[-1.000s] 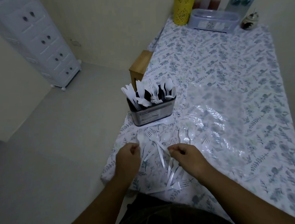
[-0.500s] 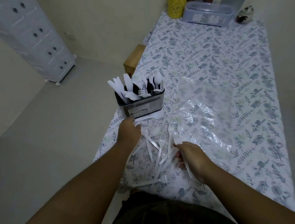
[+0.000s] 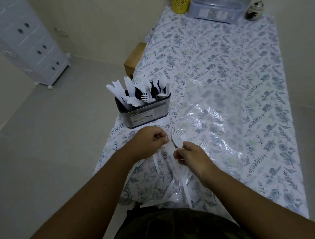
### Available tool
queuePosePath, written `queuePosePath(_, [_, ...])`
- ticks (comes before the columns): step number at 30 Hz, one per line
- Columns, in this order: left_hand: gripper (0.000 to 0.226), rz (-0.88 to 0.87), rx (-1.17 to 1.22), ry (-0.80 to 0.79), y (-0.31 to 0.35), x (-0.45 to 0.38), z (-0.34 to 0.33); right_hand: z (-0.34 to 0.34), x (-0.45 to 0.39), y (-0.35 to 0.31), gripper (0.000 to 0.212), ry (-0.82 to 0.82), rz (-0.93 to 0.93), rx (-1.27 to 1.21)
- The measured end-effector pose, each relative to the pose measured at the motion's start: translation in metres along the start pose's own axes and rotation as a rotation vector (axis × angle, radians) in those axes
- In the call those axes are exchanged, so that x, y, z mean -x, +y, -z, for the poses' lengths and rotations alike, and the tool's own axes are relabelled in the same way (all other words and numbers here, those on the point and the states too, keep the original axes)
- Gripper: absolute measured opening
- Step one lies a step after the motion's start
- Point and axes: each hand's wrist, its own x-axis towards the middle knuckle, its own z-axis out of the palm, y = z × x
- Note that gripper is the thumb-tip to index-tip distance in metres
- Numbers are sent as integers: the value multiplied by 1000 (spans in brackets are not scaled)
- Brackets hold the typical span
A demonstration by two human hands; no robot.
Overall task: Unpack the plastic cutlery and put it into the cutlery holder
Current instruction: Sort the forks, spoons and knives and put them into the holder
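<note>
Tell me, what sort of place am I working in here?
Probably a home room: a table under a floral tablecloth, a white plastic drawer cabinet on the tiled floor, and a yellow holder by the wall.

The only lettering that can be made out stands on the cutlery holder (image 3: 143, 109), which sits at the left edge of the table (image 3: 223, 66): a label across its front wall carries a short white brand word near the upper left corner (it looks like "kassa" or something close, but the letters are too small and dim to be sure). Below that word the label has lines of finer print and a small picture, none of it readable. The clear box (image 3: 214, 9) at the far edge shows pale label panels, also unreadable.
</note>
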Motion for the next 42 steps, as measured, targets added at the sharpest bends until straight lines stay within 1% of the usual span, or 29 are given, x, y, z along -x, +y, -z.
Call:
queuePosePath(1, [10, 1, 37, 36, 0, -2, -1, -2, 0, -1, 12, -14, -2, -49])
queuePosePath(3, [8, 4, 98, 109, 1, -4, -5, -6, 4, -6, 17, -76, -62, -217])
queuePosePath(4, [6, 6, 108, 132, 1, -4, -8, -8, 6, -8, 20, -108, -92, -255])
queuePosePath(5, [6, 7, 116, 142, 0, -3, -11, -9, 7, -8, 22, -127, -104, -235])
queuePosePath(8, [20, 54, 170, 183, -7, 2, -16, -10, 8, 1, 25, -144, -78, -105])
queuePosePath(10, [17, 137, 125, 306, -20, 2, -12, -7, 7, 8, 29, -120, -85, -36])
queuePosePath(12, [13, 265, 23, 393, -39, 1, -8, -4, 7, 12, 31, -103, -127, -61])
queuePosePath(14, [17, 350, -64, 368, -54, -1, -9, -2, 8, 14, 31, -102, -159, -104])
queuePosePath(16, [24, 376, -131, 325, -60, -3, -12, -2, 8, 16, 32, -101, -161, -90])
queuePosePath(21, [38, 430, -226, 308, -47, -10, -19, -3, 8, 16, 32, -88, -171, -103])
queuePosePath(24, [32, 492, -248, 250, -42, -18, -22, -2, 9, 15, 31, -95, -174, -130])
queuePosePath(26, [27, 523, -243, 240, -40, -22, -23, -1, 9, 18, 31, -95, -150, -95])
queuePosePath(29, [33, 517, -277, 239, -34, -25, -26, 2, 8, 21, 32, -71, -127, -55])
queuePosePath(31, [32, 520, -281, 234, -30, -25, -28, 3, 6, 23, 32, -59, -134, -57])
queuePosePath(35, [22, 529, -195, 220, -26, -31, -29, 4, 4, 24, 29, -63, -172, -112])
queuePosePath(37, [26, 506, -138, 225, -23, -31, -26, 3, 5, 23, 27, -61, -170, -141])
queuePosePath(39, [37, 443, -8, 230, -13, -25, -23, 5, 5, 20, 25, -53, -164, -171])
queuePosePath(40, [38, 419, 77, 221, -6, -19, -23, 6, 4, 20, 26, -51, -164, -191])
queuePosePath(42, [24, 396, 282, 196, 6, -8, -28, 8, 3, 21, 26, -59, -160, -217])
